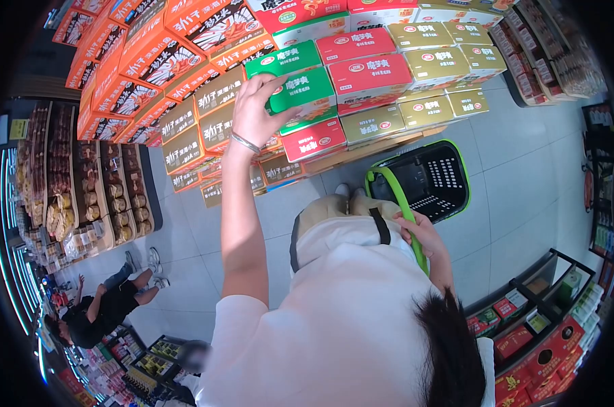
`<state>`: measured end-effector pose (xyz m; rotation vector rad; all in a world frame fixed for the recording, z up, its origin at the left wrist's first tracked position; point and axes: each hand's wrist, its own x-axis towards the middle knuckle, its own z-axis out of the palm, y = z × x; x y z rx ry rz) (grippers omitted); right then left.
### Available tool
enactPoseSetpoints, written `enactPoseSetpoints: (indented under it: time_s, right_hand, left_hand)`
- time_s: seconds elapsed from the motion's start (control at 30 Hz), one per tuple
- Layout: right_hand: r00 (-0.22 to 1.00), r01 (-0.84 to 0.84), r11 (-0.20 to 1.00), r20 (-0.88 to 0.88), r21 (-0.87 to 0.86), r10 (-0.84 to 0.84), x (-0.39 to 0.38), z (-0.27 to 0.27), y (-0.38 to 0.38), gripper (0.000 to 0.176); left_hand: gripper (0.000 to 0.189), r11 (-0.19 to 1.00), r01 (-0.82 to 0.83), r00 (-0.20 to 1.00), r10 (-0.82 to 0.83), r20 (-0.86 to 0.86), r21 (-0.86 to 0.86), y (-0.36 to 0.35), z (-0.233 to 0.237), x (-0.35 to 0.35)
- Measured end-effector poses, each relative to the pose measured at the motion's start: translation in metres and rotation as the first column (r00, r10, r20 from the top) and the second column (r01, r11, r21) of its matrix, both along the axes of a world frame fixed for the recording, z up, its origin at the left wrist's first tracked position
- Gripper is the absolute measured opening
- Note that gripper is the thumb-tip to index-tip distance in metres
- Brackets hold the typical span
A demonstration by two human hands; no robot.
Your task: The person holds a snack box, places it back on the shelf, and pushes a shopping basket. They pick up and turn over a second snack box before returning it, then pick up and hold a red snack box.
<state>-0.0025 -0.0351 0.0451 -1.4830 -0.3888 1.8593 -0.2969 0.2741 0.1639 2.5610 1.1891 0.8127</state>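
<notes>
Okay, biggest first: I've got the boxed-goods display (371,150) across the top of my head view, with a light wooden front edge. Orange boxes (141,61) fill its left side, red boxes (369,74) sit in the middle, gold boxes (432,66) run toward the right front corner. Next, the white shirt (334,325) of the wearer, over tan trousers (320,216), facing that front edge.

Black basket (415,178), green rim: low in front of the front edge, toward the right corner, over the grey tiled floor (513,197). Another person (110,305) in a dark top is well apart, down left; lens rim blurs that area, maybe more than one there.

Green box (307,88): on the display, left of the front red one, above a small red box (313,139).

Left hand (256,108): fingers wide, thumb spread off, laid over the left end of the green box. Can't tell how firmly it presses. Right hand (422,234): narrow, curled round the basket's green handle (402,203). Smallest: silvery bracelet (244,142), left wrist.
</notes>
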Motion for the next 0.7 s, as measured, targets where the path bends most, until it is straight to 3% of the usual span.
enactPoseSetpoints:
  time_s: [0.53, 0.7]
  right_hand:
    - [1.000, 0.012, 1.000, -0.025, 0.006, -0.011, 0.0037, 0.0037, 0.0004, 0.021]
    - [0.999, 0.001, 1.000, -0.042, 0.014, 0.000, 0.0063, 0.0006, -0.0003, 0.021]
  left_hand:
    - [0.057, 0.999, -0.023, 1.000, 0.024, 0.018, -0.026, -0.0063, -0.0033, 0.0006]
    - [0.063, 0.999, -0.038, 0.997, 0.037, -0.071, -0.018, -0.0077, -0.0056, -0.0007]
